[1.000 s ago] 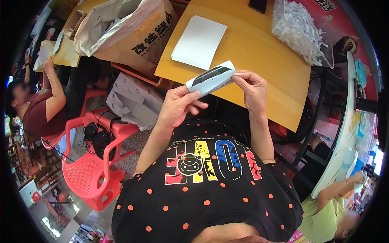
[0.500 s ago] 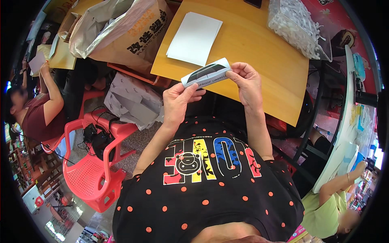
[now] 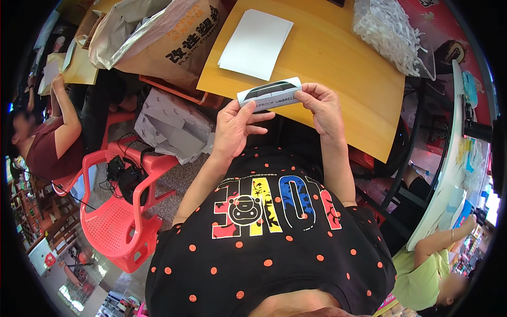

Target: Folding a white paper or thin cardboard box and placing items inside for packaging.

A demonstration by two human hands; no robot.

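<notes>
Between my hands, above the table's near edge, is a white printed paper, curled into a short tube-like band with a dark umbrella picture and lettering on it. My left hand grips its left end, thumb on the front, while other fingers stretch out below it. At the right end, my right hand pinches the paper between thumb and bent fingers. Just beyond it on the table lies a stack of white sheets, slightly fanned at the edges.
The yellow wooden table bears a clear bin of white paper strips at the far right. Left stand a large printed sack, a white open bag and a red plastic chair holding black cables. Other people sit at both sides.
The curled paper has tilted to lie more level, its left end rising slightly. My left hand's lower fingers have spread further apart, and its thumb sits higher on the paper.
</notes>
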